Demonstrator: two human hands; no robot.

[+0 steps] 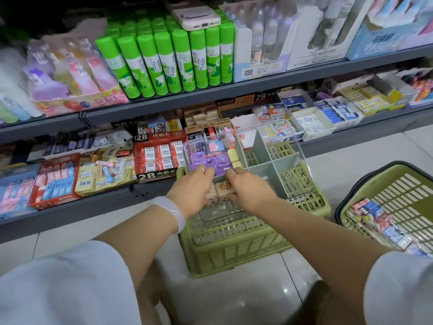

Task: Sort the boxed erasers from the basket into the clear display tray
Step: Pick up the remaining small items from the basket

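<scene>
Both hands in tray (302, 146), which sits atop an upturned basket (234, 252). Left hand (189, 188) and right hand (248, 188) each curl round tan boxed erasers (222, 192). Remaining stock in right basket (398, 195). Risk: tray overhangs; pressing near edge may tip it.

Green glue sticks (164, 59) on shelf, phone (195, 16) atop.
</scene>
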